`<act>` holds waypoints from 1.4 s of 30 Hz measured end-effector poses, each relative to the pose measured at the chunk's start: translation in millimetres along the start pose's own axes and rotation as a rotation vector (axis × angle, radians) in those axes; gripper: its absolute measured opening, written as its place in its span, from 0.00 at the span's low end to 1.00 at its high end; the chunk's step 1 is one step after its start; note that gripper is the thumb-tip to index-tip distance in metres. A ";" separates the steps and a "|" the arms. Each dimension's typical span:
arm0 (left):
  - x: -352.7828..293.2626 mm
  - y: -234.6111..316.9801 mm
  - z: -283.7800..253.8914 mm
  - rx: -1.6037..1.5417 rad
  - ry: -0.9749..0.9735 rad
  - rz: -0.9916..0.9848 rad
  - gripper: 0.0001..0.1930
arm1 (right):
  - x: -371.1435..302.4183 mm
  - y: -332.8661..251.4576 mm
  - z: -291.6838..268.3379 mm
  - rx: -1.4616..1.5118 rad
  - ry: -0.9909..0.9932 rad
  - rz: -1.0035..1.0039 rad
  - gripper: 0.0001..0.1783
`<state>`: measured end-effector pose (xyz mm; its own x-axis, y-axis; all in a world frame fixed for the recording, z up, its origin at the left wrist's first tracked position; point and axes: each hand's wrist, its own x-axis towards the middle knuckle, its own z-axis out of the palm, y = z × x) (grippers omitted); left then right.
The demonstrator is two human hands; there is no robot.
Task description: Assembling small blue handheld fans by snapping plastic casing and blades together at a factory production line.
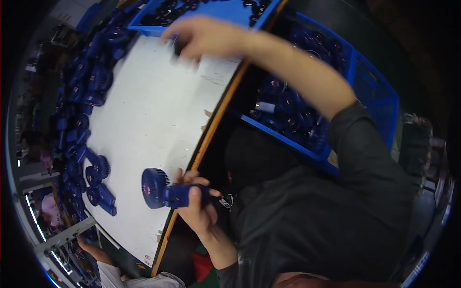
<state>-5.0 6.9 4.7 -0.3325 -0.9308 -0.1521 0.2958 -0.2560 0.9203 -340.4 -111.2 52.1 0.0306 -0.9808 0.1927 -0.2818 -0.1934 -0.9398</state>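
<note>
My left hand (197,204) is closed around the handle of a dark blue handheld fan (154,188), at the table's near edge. The fan's round slatted head points away from me, over the white tabletop (139,125). Across the table, my right hand (204,41) is blurred by motion beside a blue bin (192,29) of small black parts. Between its bent fingers shows a small black part (180,45), too smeared for its shape to be made out.
Many dark blue fans (93,81) lie heaped along the table's far side, a few (98,170) nearer the white surface. Beside the table stands a blue crate (307,151) full of fans. Another person's arm (98,254) shows at the lower left.
</note>
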 end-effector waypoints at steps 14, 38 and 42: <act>-10.6 -3.4 0.9 -0.081 -0.259 -0.270 0.30 | -160.7 -22.1 136.9 -0.144 0.099 -0.470 0.14; -0.4 -31.1 73.9 0.812 -0.715 0.260 0.53 | -346.1 65.0 89.2 -0.365 0.163 0.687 0.25; 4.0 -26.7 38.5 0.807 -0.440 0.249 0.41 | -393.8 117.8 70.8 -0.528 0.229 0.745 0.24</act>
<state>-48.8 20.0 -6.6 -0.6991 -0.7106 0.0797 -0.2494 0.3467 0.9042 -317.7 250.4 -154.5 -0.5061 -0.8074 -0.3032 -0.5527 0.5735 -0.6046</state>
